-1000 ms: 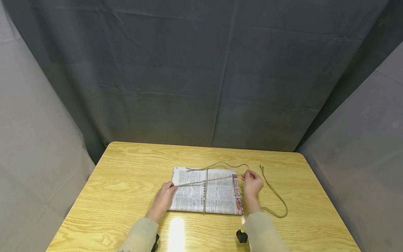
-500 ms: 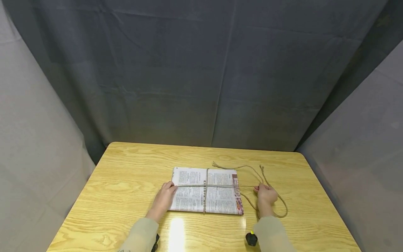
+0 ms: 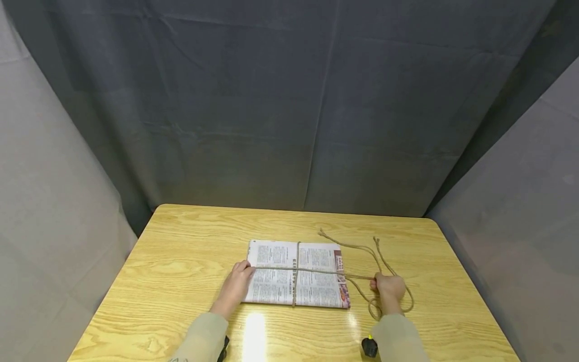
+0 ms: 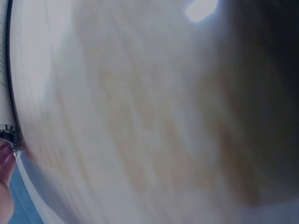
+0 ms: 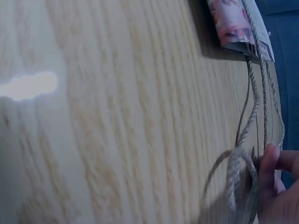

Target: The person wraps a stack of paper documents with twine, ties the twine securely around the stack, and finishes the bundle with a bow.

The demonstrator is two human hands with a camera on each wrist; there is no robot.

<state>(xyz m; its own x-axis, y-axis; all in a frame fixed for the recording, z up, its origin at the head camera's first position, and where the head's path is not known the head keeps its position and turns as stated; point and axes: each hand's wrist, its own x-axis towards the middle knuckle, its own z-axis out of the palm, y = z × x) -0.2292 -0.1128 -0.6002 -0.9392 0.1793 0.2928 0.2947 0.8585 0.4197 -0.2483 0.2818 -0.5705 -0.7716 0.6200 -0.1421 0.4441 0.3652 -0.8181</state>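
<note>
A flat stack of folded newspapers (image 3: 271, 286) lies on the table, with one strand of twine (image 3: 295, 291) running across it front to back. My left hand (image 3: 235, 286) grips the stack's left edge, where a second strand passes beneath the fingers; in the left wrist view only some fingers (image 4: 5, 161) show beside the paper. That strand stretches rightward over the stack to my right hand (image 3: 390, 289), which pinches it between thumb and fingers off the right edge. In the right wrist view the thumb (image 5: 269, 163) presses on the twine, and another length (image 5: 252, 102) hangs in a loop alongside.
Loose twine ends (image 3: 348, 245) trail behind and to the right of the stack on the wooden table (image 3: 190, 251). A dark curtain (image 3: 289, 125) stands at the back, with pale panels (image 3: 54, 151) at both sides.
My right hand has moved right and nearer the front, drawing the twine along. The crosswise strand now lies lower over the stack, and its free end has slid right. My left hand stays put.
</note>
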